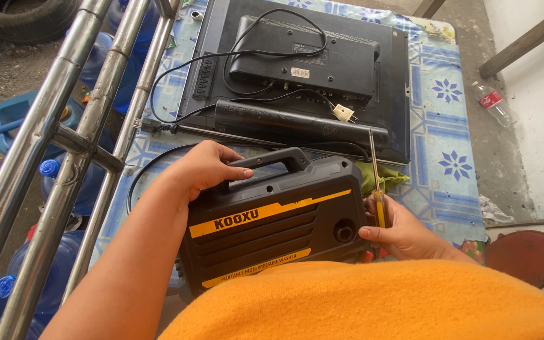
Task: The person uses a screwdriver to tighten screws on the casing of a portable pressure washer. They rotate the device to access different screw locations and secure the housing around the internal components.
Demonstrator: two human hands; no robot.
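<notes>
In the head view, the person's left hand [206, 169] rests with fingers curled over the near end of the carry handle [271, 162] of a black-and-yellow portable pressure washer [272, 220], which sits at the near edge of a blue-patterned table [445, 119]. The right hand [401, 230] is clamped around the yellow handle of a screwdriver [378, 182] held upright against the washer's right side. Behind the washer lie a flat-screen television [303, 69], face down with its black power cord [177, 82] looped over it, and a green cloth [379, 177].
</notes>
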